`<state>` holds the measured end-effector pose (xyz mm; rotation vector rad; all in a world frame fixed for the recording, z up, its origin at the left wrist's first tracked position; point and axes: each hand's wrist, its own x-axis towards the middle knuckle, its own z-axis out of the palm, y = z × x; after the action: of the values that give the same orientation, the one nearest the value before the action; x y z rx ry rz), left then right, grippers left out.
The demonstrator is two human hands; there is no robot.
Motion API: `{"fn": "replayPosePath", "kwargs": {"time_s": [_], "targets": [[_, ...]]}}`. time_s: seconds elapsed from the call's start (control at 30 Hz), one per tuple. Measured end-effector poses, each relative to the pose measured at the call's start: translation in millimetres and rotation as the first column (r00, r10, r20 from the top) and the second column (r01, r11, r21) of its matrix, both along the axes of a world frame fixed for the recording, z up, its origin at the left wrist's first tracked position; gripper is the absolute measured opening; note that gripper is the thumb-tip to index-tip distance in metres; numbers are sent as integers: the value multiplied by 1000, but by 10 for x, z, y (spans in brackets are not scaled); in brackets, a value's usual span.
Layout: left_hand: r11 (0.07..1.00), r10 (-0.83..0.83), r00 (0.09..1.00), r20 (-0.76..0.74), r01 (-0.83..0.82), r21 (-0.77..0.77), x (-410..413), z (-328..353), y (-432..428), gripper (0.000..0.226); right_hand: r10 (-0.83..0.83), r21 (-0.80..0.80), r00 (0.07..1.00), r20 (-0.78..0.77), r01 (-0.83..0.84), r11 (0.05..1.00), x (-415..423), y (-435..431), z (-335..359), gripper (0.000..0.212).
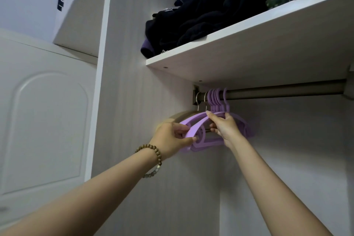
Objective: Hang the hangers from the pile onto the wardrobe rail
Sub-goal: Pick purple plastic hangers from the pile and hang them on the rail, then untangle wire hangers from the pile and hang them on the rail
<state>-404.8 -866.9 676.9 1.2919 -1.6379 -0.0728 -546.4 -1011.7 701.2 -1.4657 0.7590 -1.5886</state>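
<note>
Several purple plastic hangers [199, 144] hang bunched at the left end of the metal wardrobe rail [283, 91], their purple hooks [216, 97] side by side. Two wooden hangers with metal hooks [198, 101] hang further left, mostly hidden behind the purple ones. My left hand [172, 139] pinches the lower left end of the purple hangers. My right hand [223, 126] grips the upper shoulder of the bunch, just under the hooks. The pile of loose hangers is out of view.
A white shelf [249, 48] sits right above the rail, loaded with dark folded clothes [201, 19]. The wardrobe's side wall [134, 82] stands close on the left. The rail to the right of the hangers is bare. A white panelled door [47, 120] is at far left.
</note>
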Motion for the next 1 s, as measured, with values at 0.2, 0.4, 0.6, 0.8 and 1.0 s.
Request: {"fn": "replayPosePath", "kwargs": {"time_s": [0.2,0.4,0.6,0.8,1.0], "targets": [[998,-57,993,-99,57,-7,152,-81,69,25,-60,-18,995,-78,58,998,69,99,-92,92],[997,-13,991,-134,3,-73,412,-98,383,29,-235,-190,944,-233,193,963,260,534,-292,103],[976,117,990,-78,-130,-176,952,-125,976,42,-331,-445,922,-199,216,869,755,1211,-402,90],[935,278,956,-97,-293,-200,1834,-303,2033,62,-318,-647,924,-210,112,754,1582,2168,-468,81],[838,524,849,-75,-529,-135,2938,-693,3358,66,-21,-568,927,-374,-211,795,2814,3221,-723,79]]}}
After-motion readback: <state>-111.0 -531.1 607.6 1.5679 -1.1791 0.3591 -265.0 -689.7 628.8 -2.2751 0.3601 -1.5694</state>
